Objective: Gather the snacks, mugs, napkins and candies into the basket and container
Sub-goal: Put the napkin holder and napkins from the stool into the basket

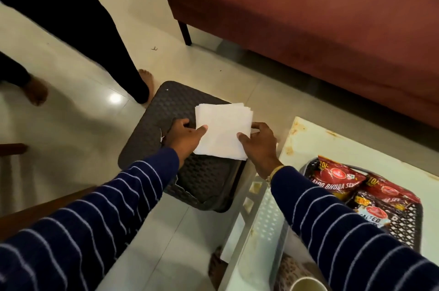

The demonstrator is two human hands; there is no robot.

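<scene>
At the far left a second person's bare feet (35, 91) stand on the pale tiled floor (78, 124). Right of them a dark woven container (180, 105) sits on the floor with its patterned lid closed. The left hand (184, 136), in a navy striped sleeve, pinches the left edge of a stack of napkins (223, 131), thumb on top and fingers curled underneath. The napkins are white, square and soft-looking, several sheets thick, with the far corners slightly fanned apart; the stack is held over the container's lid, though whether it touches the lid I cannot tell. The right hand (259, 143) grips the stack's right edge the same way, thumb pressed on the top sheet. Further right, a white surface (308, 138) with rusty stains carries a dark lattice basket (403, 226) holding red and black snack packets (337, 181). The rim of a pale mug (306, 284) shows at the bottom edge. A maroon sofa (308, 17) fills the upper right.
</scene>
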